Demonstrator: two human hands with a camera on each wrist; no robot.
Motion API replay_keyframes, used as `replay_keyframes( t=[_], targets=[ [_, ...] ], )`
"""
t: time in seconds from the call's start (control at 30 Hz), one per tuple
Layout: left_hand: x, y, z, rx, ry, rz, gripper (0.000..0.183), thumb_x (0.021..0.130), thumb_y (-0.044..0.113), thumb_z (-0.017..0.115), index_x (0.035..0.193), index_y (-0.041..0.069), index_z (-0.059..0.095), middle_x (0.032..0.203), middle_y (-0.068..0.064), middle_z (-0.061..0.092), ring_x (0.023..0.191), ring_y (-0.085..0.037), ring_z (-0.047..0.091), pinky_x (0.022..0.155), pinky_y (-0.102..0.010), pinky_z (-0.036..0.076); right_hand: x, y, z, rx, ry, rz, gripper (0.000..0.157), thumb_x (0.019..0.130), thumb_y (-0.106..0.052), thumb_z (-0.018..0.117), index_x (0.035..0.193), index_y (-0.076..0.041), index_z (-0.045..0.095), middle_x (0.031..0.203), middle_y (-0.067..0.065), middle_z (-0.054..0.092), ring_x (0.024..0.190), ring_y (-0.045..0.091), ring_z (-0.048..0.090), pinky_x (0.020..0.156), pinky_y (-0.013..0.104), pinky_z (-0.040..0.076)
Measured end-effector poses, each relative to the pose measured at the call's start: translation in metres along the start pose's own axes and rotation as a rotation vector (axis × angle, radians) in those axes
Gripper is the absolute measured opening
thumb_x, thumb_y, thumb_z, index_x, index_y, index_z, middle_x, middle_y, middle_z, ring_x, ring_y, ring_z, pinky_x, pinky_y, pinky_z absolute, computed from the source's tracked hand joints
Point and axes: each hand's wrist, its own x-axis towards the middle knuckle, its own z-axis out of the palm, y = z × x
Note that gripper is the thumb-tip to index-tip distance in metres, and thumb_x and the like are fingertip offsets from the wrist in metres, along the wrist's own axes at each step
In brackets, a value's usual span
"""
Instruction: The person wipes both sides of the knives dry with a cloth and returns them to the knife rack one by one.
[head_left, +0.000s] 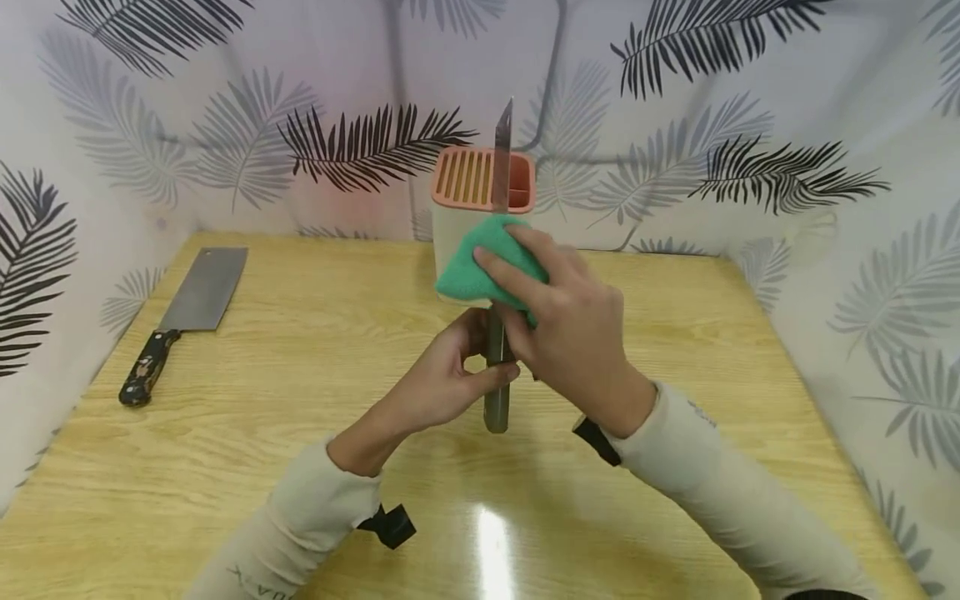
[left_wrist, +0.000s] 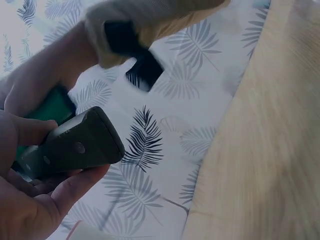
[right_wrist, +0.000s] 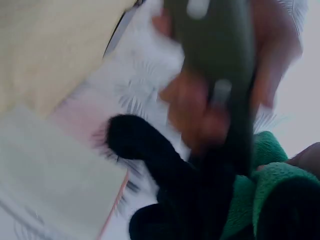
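A knife (head_left: 501,179) stands nearly upright over the table, its narrow blade pointing up and away. My left hand (head_left: 437,377) grips its dark green handle, thumb across the near side. In the left wrist view the riveted handle (left_wrist: 75,145) shows its butt end between thumb and fingers. With my right hand (head_left: 577,321) I hold a green cloth (head_left: 480,268) folded about the lower blade, just above the handle; that part of the blade is hidden. The right wrist view is blurred, with the cloth (right_wrist: 282,192) below the handle (right_wrist: 215,45).
A white knife holder with an orange slotted top (head_left: 461,193) stands at the table's back edge, behind the raised blade. On the left lies a cleaver (head_left: 204,287) with a black handle. Leaf-patterned fabric (head_left: 360,75) hangs around the wooden table (head_left: 690,333).
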Motion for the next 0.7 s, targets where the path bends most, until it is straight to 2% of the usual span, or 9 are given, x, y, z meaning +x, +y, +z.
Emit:
replay_keyframes(
  t=[0.13,0.23,0.3,0.4,0.5,0.57,0.63,0.7],
  targets=[
    [-0.006,0.0,0.006,-0.055,-0.048,-0.072,0.044,0.095,0.003,0.063,0.134,-0.004,0.044,0.114,-0.023,0.06,0.102,-0.021,0.062,0.079,-0.034,0.061,0.029,0.025,0.001,-0.004,0.084,0.075,0.033,0.094,-0.023,0.07,0.127,-0.019,0.071,0.129,0.017,0.065,0.11,0.038,0.068,0.07,0.052,0.061],
    [-0.01,-0.002,0.011,-0.055,-0.068,-0.078,0.043,0.095,0.005,0.065,0.133,-0.004,0.047,0.114,-0.023,0.062,0.1,-0.018,0.063,0.076,-0.032,0.062,0.042,0.039,0.0,0.024,0.113,0.132,0.034,0.094,-0.026,0.069,0.127,-0.019,0.07,0.13,0.016,0.064,0.115,0.035,0.066,0.075,0.053,0.06],
    [-0.011,-0.002,0.011,-0.045,-0.06,-0.068,0.042,0.095,0.005,0.066,0.132,-0.004,0.048,0.112,-0.023,0.063,0.099,-0.016,0.064,0.075,-0.03,0.062,0.039,0.038,0.0,0.024,0.112,0.13,0.033,0.095,-0.027,0.069,0.127,-0.018,0.071,0.129,0.016,0.064,0.114,0.035,0.067,0.074,0.053,0.06],
    [-0.009,-0.002,0.008,-0.018,-0.027,-0.028,0.039,0.094,0.004,0.065,0.129,-0.005,0.05,0.109,-0.022,0.064,0.096,-0.014,0.065,0.078,-0.028,0.06,0.021,0.023,0.0,0.018,0.073,0.078,0.032,0.093,-0.023,0.069,0.124,-0.018,0.072,0.127,0.017,0.066,0.109,0.038,0.068,0.074,0.053,0.061],
    [-0.006,-0.002,0.004,0.011,0.01,0.037,0.037,0.094,0.001,0.063,0.127,-0.005,0.05,0.107,-0.021,0.065,0.094,-0.014,0.064,0.081,-0.028,0.059,-0.002,0.004,-0.003,0.022,0.007,-0.002,0.033,0.089,-0.018,0.071,0.122,-0.018,0.073,0.127,0.017,0.066,0.103,0.039,0.07,0.066,0.05,0.062],
    [-0.004,-0.002,0.002,0.01,0.033,0.072,0.038,0.093,0.0,0.062,0.128,-0.005,0.049,0.108,-0.021,0.064,0.094,-0.016,0.063,0.081,-0.029,0.059,-0.009,-0.005,-0.006,0.025,-0.011,-0.038,0.035,0.086,-0.015,0.073,0.121,-0.018,0.074,0.127,0.016,0.065,0.101,0.038,0.07,0.058,0.048,0.061],
    [-0.004,0.0,0.003,-0.01,0.046,0.072,0.04,0.093,0.0,0.062,0.13,-0.004,0.049,0.111,-0.022,0.063,0.097,-0.018,0.063,0.078,-0.03,0.061,-0.009,-0.006,-0.011,0.015,-0.005,-0.054,0.036,0.085,-0.014,0.073,0.121,-0.018,0.074,0.127,0.015,0.065,0.1,0.038,0.07,0.056,0.047,0.061],
    [-0.005,0.001,0.006,-0.043,0.038,0.048,0.042,0.093,0.0,0.064,0.132,-0.003,0.048,0.113,-0.023,0.063,0.1,-0.019,0.064,0.075,-0.032,0.063,0.0,0.0,-0.015,-0.009,0.031,-0.042,0.035,0.087,-0.015,0.071,0.121,-0.018,0.073,0.126,0.016,0.066,0.101,0.039,0.07,0.058,0.049,0.061]
  ],
)
